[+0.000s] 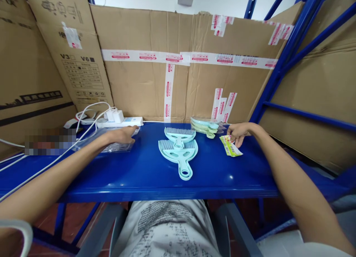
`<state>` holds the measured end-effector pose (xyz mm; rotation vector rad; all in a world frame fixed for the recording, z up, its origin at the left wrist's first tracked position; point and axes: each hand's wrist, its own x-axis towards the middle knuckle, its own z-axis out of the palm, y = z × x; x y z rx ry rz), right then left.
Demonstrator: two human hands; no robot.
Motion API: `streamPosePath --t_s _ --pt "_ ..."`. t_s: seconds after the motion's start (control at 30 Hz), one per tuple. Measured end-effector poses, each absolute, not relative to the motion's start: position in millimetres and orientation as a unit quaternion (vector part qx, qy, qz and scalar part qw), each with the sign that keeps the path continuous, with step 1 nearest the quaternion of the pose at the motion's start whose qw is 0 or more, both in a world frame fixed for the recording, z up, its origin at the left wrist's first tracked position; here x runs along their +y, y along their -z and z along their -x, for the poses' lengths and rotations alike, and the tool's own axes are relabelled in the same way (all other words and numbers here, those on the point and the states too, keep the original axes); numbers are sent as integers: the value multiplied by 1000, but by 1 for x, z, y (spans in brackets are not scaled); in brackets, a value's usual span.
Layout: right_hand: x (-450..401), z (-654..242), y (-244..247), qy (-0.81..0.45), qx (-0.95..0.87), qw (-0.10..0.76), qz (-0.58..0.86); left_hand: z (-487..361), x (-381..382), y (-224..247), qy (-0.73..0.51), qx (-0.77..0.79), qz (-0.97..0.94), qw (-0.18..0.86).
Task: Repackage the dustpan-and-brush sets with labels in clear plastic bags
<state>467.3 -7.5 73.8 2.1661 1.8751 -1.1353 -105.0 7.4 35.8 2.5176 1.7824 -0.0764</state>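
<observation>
Two pale mint dustpan-and-brush sets lie in a line at the middle of the blue table: a small dustpan set (pixel 181 136) behind and a larger dustpan set (pixel 179 155) in front, its handle towards me. My left hand (pixel 122 134) rests over flat clear plastic bags (pixel 118 147), its index finger stretched out and the other fingers partly hidden. At the right, my right hand (pixel 239 132) has its fingertips on a yellow-green and white printed card (pixel 230 145), gripping its edge. Beside that hand lie bagged pale blue and green dustpan sets (pixel 205 127).
A white power strip (pixel 133 121) with plugs and loose white cables (pixel 91 108) sits at the back left. Cardboard walls (pixel 144 90) enclose the blue table (pixel 133 175) behind and to the left. Blue metal frame bars (pixel 280 71) stand at the right.
</observation>
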Motion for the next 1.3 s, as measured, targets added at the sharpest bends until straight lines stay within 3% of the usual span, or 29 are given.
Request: streamPosePath --t_s 0.23,0.43,0.73,0.8,0.87,0.97,1.03,1.13,1.3 --pt "-17 -442 -83 245 563 20 -789 95 10 -28 11 607 -795 6" --pt "-21 -420 -78 186 595 80 -778 98 14 -26 9 619 -786 -1" --pt "-32 -411 -88 127 631 77 -761 104 8 -43 28 643 -765 -7" --pt "-42 -415 -105 74 635 45 -767 116 2 -54 33 626 -779 7" --pt "-53 -414 -121 -19 645 -47 -762 131 -4 -65 41 555 -829 52" --pt "-66 -391 -126 -125 692 -195 -684 148 -9 -75 81 463 -874 119" --pt "-72 -365 -116 -118 767 -231 -587 152 -8 -75 90 469 -869 125" --pt "-83 -325 -93 -52 877 -236 -416 151 -2 -71 95 490 -857 128" --pt "-116 -290 -68 15 951 -146 -271 151 1 -72 109 505 -846 130"
